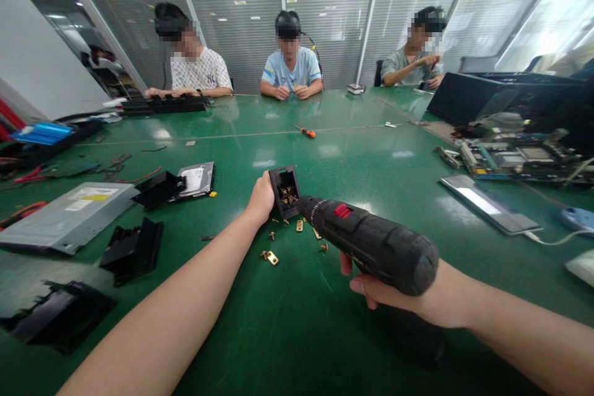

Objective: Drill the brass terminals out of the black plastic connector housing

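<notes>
My left hand (262, 197) grips the left side of a small black plastic housing (284, 207), tilted so its open side faces me. Brass-coloured metal parts (289, 195) show inside it. In my right hand (387, 291) is a black cordless drill (371, 238) with a red switch on top, its fingers wrapped round the handle. The drill's chuck points at the housing's right edge; whether its tip touches anything is hidden. On the table just below lie several loose screws (272, 236) and small brass plates (273, 258).
Black plastic housings (130, 250), a metal drive case (67, 213) and a hard drive (197, 179) lie at left. An orange screwdriver (307, 132) rests ahead on the green table (250, 154). A phone (489, 204) and circuit boards (520, 154) are at right. Three people sit opposite.
</notes>
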A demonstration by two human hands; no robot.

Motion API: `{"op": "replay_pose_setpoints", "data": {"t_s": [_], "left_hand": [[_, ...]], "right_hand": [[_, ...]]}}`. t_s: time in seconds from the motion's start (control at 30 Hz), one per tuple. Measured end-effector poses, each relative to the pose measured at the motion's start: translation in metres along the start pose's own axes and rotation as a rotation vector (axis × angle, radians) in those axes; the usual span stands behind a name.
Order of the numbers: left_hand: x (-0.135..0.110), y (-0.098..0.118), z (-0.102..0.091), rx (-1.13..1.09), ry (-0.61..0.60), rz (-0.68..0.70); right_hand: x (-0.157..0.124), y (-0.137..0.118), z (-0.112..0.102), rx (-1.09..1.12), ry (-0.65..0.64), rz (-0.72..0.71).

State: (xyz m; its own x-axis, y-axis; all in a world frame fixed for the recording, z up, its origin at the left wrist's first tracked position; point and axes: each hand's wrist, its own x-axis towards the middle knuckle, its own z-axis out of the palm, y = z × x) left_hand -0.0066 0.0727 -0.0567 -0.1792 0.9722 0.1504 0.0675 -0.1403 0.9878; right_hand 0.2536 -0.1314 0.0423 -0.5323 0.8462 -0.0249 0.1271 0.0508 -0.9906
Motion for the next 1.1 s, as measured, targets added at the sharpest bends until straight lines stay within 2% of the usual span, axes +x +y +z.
{"op": "replay_pose_setpoints", "data": {"t_s": [0.63, 0.87, 1.1], "left_hand": [[-0.0001, 0.0, 0.0003, -0.009, -0.009, -0.017], [0.0016, -0.0028, -0.0009, -0.013, -0.035, -0.019], [0.0029, -0.0059, -0.0017, 0.005, -0.03, 0.005]], "right_hand": [[0.0, -0.0017, -0.0013, -0.098, 0.009, -0.065], [0.0004, 0.0027, -0.0017, -0.125, 0.037, -0.067], [0.0007, 0.0078, -0.0022, -0.106, 0.033, -0.128]]}}
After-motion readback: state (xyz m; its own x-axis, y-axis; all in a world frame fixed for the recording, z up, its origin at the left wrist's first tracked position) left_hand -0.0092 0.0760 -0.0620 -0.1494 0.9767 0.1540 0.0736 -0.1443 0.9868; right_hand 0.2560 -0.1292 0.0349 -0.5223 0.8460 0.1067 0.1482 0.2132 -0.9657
